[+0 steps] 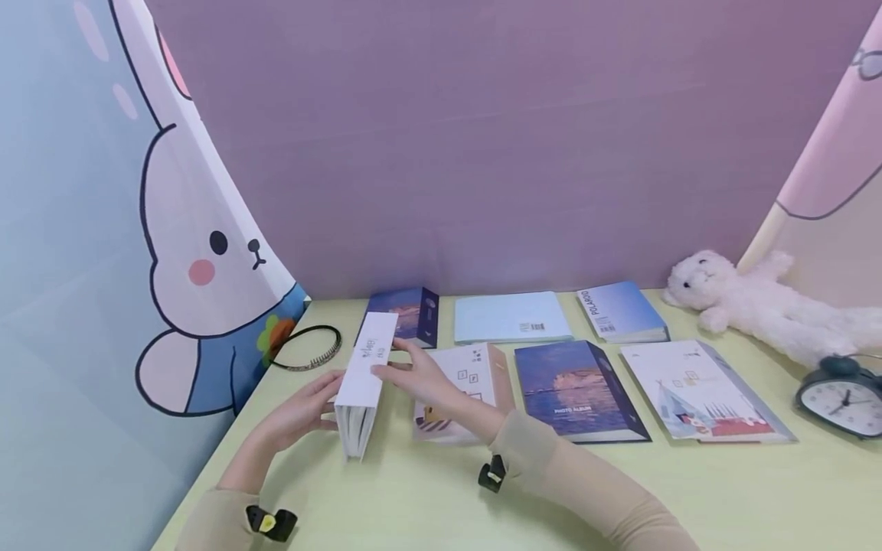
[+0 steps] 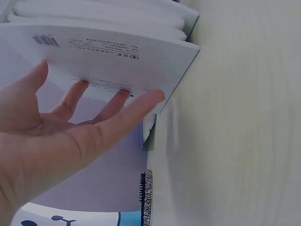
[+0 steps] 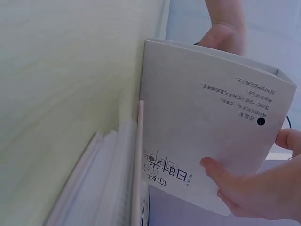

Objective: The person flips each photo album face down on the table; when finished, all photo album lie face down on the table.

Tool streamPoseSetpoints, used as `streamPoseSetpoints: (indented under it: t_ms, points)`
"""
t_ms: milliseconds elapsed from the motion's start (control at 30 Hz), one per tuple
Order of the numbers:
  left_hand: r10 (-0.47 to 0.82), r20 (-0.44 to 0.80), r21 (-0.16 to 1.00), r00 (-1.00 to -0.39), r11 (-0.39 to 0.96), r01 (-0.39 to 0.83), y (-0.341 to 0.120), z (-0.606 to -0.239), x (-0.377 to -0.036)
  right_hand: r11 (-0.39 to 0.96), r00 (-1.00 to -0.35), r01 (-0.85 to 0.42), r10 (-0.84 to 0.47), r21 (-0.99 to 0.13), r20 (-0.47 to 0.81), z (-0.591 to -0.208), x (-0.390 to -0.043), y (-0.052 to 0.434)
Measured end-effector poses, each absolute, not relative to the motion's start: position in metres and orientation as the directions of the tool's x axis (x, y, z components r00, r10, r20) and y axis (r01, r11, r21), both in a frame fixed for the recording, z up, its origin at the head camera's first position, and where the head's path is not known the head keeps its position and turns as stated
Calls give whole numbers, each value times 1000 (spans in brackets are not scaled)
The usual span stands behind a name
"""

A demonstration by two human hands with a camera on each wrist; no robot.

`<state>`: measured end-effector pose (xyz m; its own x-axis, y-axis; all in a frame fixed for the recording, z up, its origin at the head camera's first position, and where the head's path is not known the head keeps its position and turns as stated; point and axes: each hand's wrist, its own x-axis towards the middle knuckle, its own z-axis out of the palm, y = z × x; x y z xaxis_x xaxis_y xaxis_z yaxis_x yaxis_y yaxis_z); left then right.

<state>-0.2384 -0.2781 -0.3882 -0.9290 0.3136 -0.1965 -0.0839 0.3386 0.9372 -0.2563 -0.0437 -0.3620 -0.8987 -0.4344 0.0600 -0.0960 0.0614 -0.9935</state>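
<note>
A thick white photo album [image 1: 365, 360] stands upright on its edges at the left of the table, spine up and page ends towards me. My left hand [image 1: 299, 413] is at its left cover; in the left wrist view its nearly straight fingertips [image 2: 123, 94] touch the cover below a printed barcode. From the right, my right hand [image 1: 423, 379] grips the album near the spine's far end. Its thumb [image 3: 216, 174] presses the printed cover in the right wrist view, while other fingers reach over the spine edge. A white album with drawn frames [image 1: 468, 371] lies partly behind my right forearm.
Behind the upright album lies a dark blue album [image 1: 413, 306]. A light blue album [image 1: 510, 317], a POLAROID album [image 1: 623, 310], a PHOTO ALBUM [image 1: 575, 390] and a tent-picture album [image 1: 696, 390] lie rightwards. A black headband [image 1: 338, 348], plush toy [image 1: 758, 306] and alarm clock [image 1: 844, 398] lie at the sides.
</note>
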Motion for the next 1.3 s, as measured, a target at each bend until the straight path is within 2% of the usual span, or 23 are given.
streamPoseSetpoints:
  t_ms: [233, 533, 767, 1033, 1300]
  points:
    - [352, -204, 937, -914, 341, -77, -275, -393, -240, 102, -905, -113, -421, -988, 60, -366, -261, -39]
    - [321, -201, 898, -926, 438, -43, -277, -397, -242, 166, -910, -85, -415, -982, 9, -368, -263, -33]
    - [320, -184, 894, -929, 448, -23, -280, -400, -245, 170, -897, -142, -439, -975, 54, -372, -266, -31]
    - [288, -182, 867, -940, 499, -15, -288, -399, -244, 351, -907, -159, -421, -923, -4, -374, -266, -32]
    - [209, -170, 797, -963, 604, -9, -290, -398, -245, 393, -898, -89, -430, -915, -98, -381, -266, -33]
